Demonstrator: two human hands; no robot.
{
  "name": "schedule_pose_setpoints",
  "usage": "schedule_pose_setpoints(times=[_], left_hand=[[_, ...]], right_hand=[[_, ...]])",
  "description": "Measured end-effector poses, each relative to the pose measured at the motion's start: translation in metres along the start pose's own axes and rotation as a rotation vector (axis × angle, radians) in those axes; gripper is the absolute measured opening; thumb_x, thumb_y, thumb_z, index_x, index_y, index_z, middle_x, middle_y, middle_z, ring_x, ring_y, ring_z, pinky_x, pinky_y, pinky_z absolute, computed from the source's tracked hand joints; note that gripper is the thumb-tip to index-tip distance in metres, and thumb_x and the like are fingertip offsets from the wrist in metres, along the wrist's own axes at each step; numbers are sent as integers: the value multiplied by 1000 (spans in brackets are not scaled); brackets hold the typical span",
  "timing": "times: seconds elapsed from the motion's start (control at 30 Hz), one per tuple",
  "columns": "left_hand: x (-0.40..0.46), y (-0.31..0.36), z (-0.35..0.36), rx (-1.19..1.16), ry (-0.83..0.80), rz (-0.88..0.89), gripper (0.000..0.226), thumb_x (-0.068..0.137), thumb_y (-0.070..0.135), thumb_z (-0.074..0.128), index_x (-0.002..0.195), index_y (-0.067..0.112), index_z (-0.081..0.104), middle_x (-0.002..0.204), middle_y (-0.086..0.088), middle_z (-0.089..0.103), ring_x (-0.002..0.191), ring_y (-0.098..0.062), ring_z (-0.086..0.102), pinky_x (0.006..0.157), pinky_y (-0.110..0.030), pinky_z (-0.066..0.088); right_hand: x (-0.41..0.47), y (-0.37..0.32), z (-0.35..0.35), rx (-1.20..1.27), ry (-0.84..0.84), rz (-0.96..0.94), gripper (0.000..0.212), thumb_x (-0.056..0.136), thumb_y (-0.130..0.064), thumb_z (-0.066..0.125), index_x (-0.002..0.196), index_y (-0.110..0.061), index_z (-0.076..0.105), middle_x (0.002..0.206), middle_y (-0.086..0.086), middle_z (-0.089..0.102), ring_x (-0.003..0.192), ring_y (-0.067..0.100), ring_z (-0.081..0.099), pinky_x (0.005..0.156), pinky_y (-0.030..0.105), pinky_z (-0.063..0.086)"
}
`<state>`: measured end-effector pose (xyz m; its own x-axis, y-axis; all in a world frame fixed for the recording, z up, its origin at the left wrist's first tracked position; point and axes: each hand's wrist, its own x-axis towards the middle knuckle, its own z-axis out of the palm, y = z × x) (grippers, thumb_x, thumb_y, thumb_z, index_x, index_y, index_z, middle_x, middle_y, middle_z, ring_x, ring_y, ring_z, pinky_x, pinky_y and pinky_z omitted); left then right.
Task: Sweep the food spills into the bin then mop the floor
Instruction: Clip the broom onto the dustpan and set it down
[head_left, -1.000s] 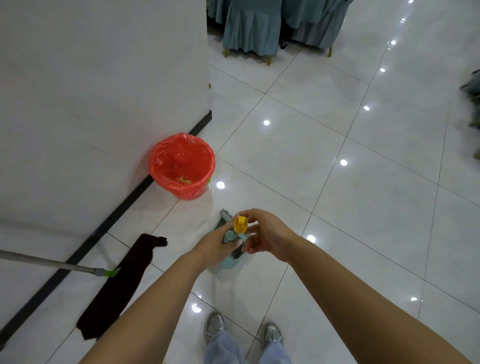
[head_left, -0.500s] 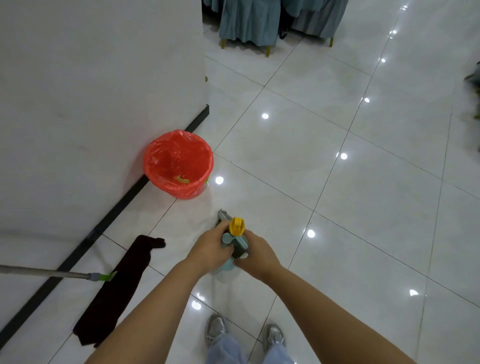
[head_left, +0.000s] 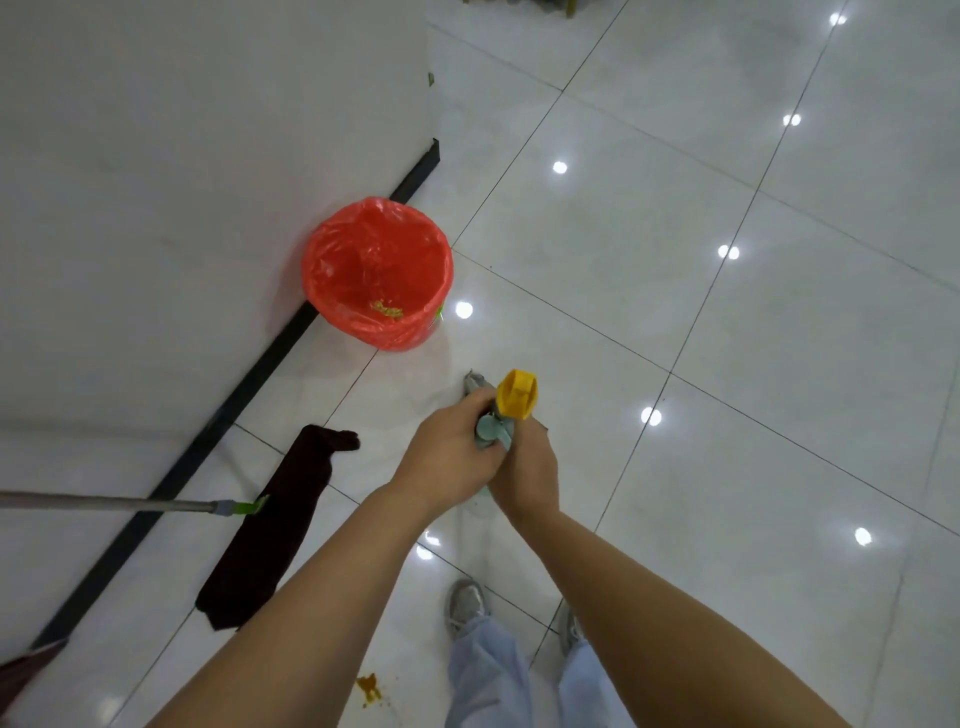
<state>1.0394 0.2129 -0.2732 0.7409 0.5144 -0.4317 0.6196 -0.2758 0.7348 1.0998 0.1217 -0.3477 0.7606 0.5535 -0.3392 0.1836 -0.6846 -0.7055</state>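
At the centre of the frame the person's left hand (head_left: 451, 457) and right hand (head_left: 524, 470) are both wrapping, fingers curled, around the upright teal handles (head_left: 491, 434) of what looks like a broom-and-dustpan set, one of them ending in a yellow cap (head_left: 516, 393); a sliver of the teal dustpan (head_left: 474, 384) is showing on the floor just beyond the knuckles, its blade mostly hidden. Judging from the food scraps (head_left: 387, 309) lying in the red-lined bin (head_left: 376, 273) in the upper middle, part of the sweeping appears done, yet an orange spill (head_left: 369, 688) is sitting on the tiles at the bottom of the frame, just left of the person's shoes (head_left: 467, 605). To do this step well, the person is probably best turning back toward that stain, keeping the pan's lip flat on the tile and drawing short strokes so nothing smears. The mop (head_left: 275, 525), its dark cloth head lying along the lower left with its pole (head_left: 104, 503) running off the left edge, is waiting for the second half of the task. The white wall (head_left: 182, 182) and its black skirting (head_left: 249, 374) are closing off the left side, with the bin touching or nearly touching them; the glossy floor (head_left: 753, 389) to the right is offering wide room to swing.
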Motion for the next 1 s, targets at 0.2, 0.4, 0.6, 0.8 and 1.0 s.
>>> schedule_pose_setpoints(times=[0.2,0.4,0.6,0.8,1.0], left_hand=[[7,15,2,-35,4,11,25,80,19,60,85,42,54,65,17,54,68,-10,55,54,-15,38],[31,41,7,-37,-52,14,33,87,19,57,120,27,57,104,0,66,96,-22,61,85,-39,52],[45,46,24,64,-45,38,29,88,31,57,117,33,53,103,5,66,92,-19,61,76,-33,50],[41,55,37,340,53,43,43,88,44,55,128,30,47,108,2,65,100,-24,61,74,-36,49],[14,62,48,418,101,-20,73,80,64,56,131,14,45,128,-7,57,118,-29,52,86,-39,44]], right_hand=[[8,-3,-20,-2,59,1,39,75,-46,48,106,-25,58,96,-4,69,88,16,63,71,29,48],[33,8,-37,-81,101,-52,23,83,-26,62,106,-25,58,83,-13,60,72,5,53,59,12,35],[46,26,-46,-120,79,-39,11,85,-32,56,92,-28,49,73,-14,58,63,2,53,53,13,35],[47,29,-57,-219,6,-26,25,86,-35,59,103,-16,52,85,-4,61,78,15,60,62,28,50],[29,28,-91,-344,-120,-53,64,87,-42,55,138,-7,38,134,9,51,121,27,46,97,43,45]])
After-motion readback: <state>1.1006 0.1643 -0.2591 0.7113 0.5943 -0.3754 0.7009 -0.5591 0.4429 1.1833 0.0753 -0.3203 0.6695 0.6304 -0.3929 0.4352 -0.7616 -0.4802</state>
